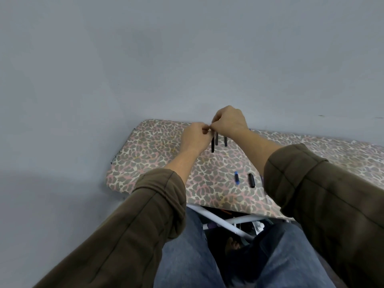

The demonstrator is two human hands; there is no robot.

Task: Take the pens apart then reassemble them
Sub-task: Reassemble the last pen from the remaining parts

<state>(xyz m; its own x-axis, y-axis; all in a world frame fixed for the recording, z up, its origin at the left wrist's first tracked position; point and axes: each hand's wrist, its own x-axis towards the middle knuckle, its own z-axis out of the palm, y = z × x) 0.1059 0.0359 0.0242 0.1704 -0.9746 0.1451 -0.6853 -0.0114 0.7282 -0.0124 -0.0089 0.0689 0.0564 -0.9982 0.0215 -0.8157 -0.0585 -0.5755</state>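
Both hands are at the far side of the leopard-print ironing board [149,150], and their fingertips meet. I see the left hand [196,135] with its fingers curled. I think they pinch the far end of a long black plastic pen tube [212,145]. The tube's long side runs from far to near, so it points back from the fingers toward the person.

The right hand [227,121] is curled tight at that same far end, just right of the left hand. I cannot tell what it holds, because the part is too small. Both hands are right at that end, so I think the next pull or twist goes along the tube's length.

Two more dark pen tubes [216,140] sit just right of it, by the right wrist. Nearer, well apart from the hands, a short blue pen piece [236,178] and a short black pen cap [251,180] lie side by side.
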